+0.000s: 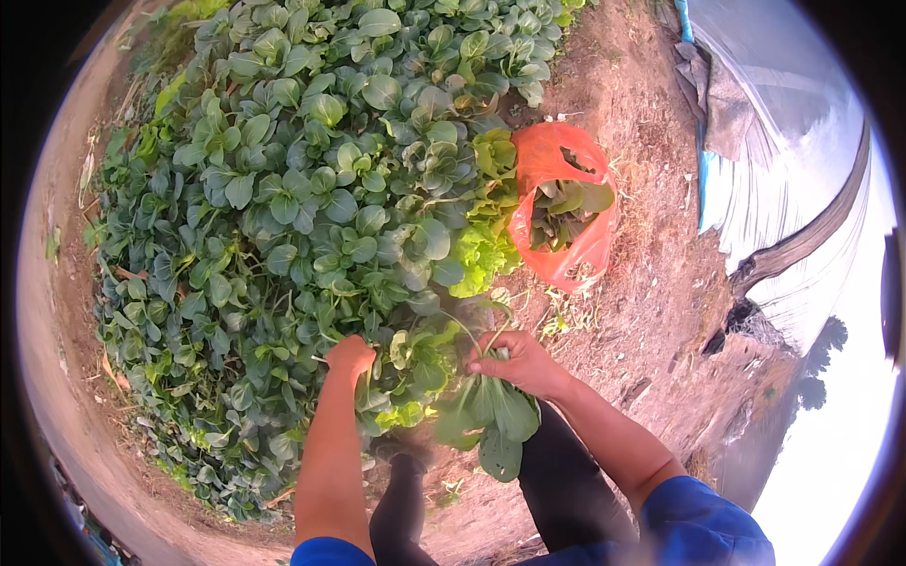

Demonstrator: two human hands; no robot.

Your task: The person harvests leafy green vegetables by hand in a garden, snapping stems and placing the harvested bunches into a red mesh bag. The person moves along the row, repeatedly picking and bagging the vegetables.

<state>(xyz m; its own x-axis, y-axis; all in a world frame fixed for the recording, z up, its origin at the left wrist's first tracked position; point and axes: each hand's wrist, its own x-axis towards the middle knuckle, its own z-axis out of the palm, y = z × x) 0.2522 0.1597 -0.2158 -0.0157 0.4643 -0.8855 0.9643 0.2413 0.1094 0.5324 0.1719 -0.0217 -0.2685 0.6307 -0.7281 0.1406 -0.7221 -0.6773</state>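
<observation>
My right hand (520, 363) grips a bunch of leafy greens (495, 407) by its stems. The broad leaves hang below the fist, and one has small holes. Thin stalks curve up above the fingers. My left hand (352, 356) reaches down among the dense leafy greens of the bed (297, 205). Its fingers are mostly hidden by leaves, so what they grip cannot be made out. A short pale stalk shows beside that hand. Beyond my right hand, an orange-red plastic bag (566, 272) stands on the soil with picked greens (570, 209) inside its mouth.
Light green lettuce (485, 251) grows along the bed's right edge, beside the bag. Bare soil (651, 297) runs down the right. Farther right are white plastic sheeting (757, 191) and a curved wooden pole (807, 244). My legs (566, 481) are close below the bed.
</observation>
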